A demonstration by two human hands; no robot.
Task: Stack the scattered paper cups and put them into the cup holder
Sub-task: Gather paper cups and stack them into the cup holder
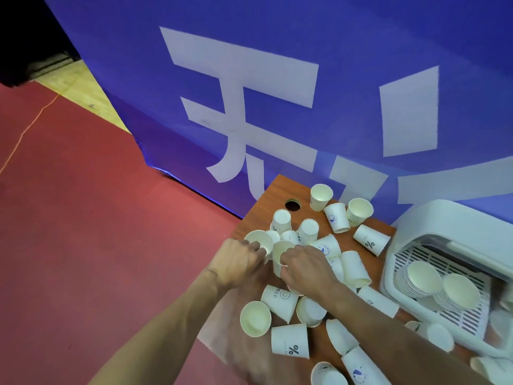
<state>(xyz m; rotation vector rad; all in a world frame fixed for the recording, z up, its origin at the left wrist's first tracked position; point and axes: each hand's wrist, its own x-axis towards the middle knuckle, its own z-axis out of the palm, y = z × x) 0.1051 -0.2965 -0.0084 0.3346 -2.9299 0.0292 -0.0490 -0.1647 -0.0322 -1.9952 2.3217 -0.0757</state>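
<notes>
I see a big blue banner (305, 93) behind the brown table (280, 190), a white holder (444, 218) on the table's right with two stacks (423, 276) inside, loose cups (290, 344) lying all over, my left hand (238, 262) pinching the rim of one cup (258, 240) and my right hand (305, 266) curled around another cup (281, 250) beside it.

Cup holder (433, 218) cut off right.
</notes>
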